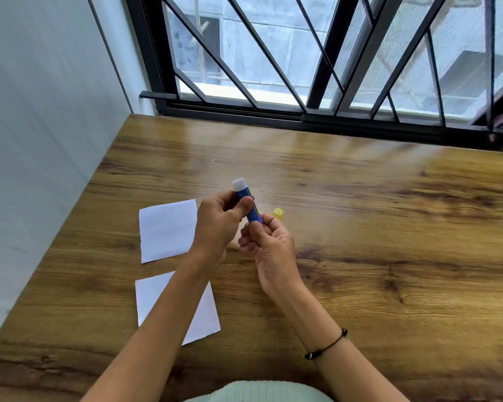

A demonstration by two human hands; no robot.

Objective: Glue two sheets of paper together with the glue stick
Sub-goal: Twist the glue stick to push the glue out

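Both hands were up over the middle of the wooden table (360,227), sharing one blue glue stick (249,206). The left hand (218,224) had its thumb and fingers wrapped round the upper part of the tube, thumb pressed across the blue label. The right hand (266,245) pinched the bottom end between thumb and fingertips, the other fingers curled in under it. The stick leaned with its top toward eleven o'clock, and its white glue end stood bare above the left hand's fingers. The yellow cap (278,213) was off and sat on the table just beside the right hand, at about one o'clock from it.

Two white sheets lay flat on the wood, both off at the left. The far sheet (167,230) lay at about nine o'clock from the left hand, its right edge partly hidden behind that hand and wrist. The near sheet (153,297) lay closer to the person, at about seven o'clock from the hands, with the left forearm crossing above its middle. The two sheets lay apart, a strip of wood showing between them.

A thin dark beaded bracelet (327,345) circled the right wrist. Beyond the table, at twelve o'clock, stood a window (317,68) with black diagonal bars
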